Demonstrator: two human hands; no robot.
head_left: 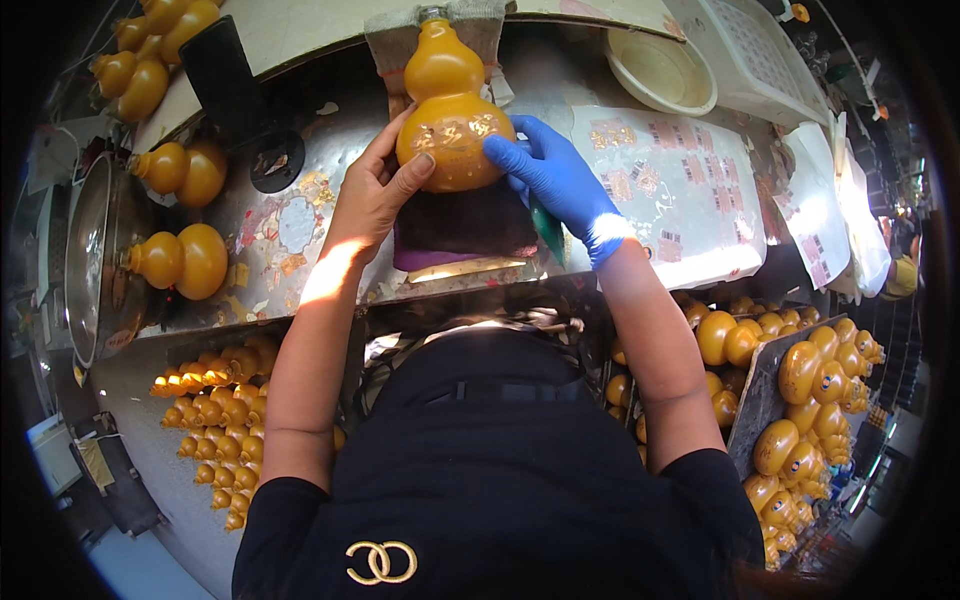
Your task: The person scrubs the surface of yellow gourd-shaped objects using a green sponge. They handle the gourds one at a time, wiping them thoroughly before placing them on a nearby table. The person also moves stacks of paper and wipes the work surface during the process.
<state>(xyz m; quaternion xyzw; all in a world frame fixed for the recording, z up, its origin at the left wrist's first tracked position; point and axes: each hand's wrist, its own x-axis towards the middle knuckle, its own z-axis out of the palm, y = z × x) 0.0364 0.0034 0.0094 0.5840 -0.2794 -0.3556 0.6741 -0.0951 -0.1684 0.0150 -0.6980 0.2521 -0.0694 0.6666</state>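
Observation:
A glossy amber gourd-shaped bottle (445,75) with gold markings lies before me, its narrow neck pointing away. My bare left hand (382,185) grips the left side of its wide lower bulb, thumb on top. On the right side of the same bulb rests my right hand (550,175) in a blue glove, thumb pressed against it and fingers partly hidden behind. Beneath the bottle is a dark folded cloth pad (465,225), with a grey cloth (392,50) under the neck end.
Printed sticker sheets (680,200) lie right on the metal worktable (345,215). Behind stand a cream basin (660,70) and a white crate (760,60). Left are two gourd bottles (200,262), a black phone-like slab (215,85) and a metal bowl (85,260). Several rows of gourds (225,430) flank me.

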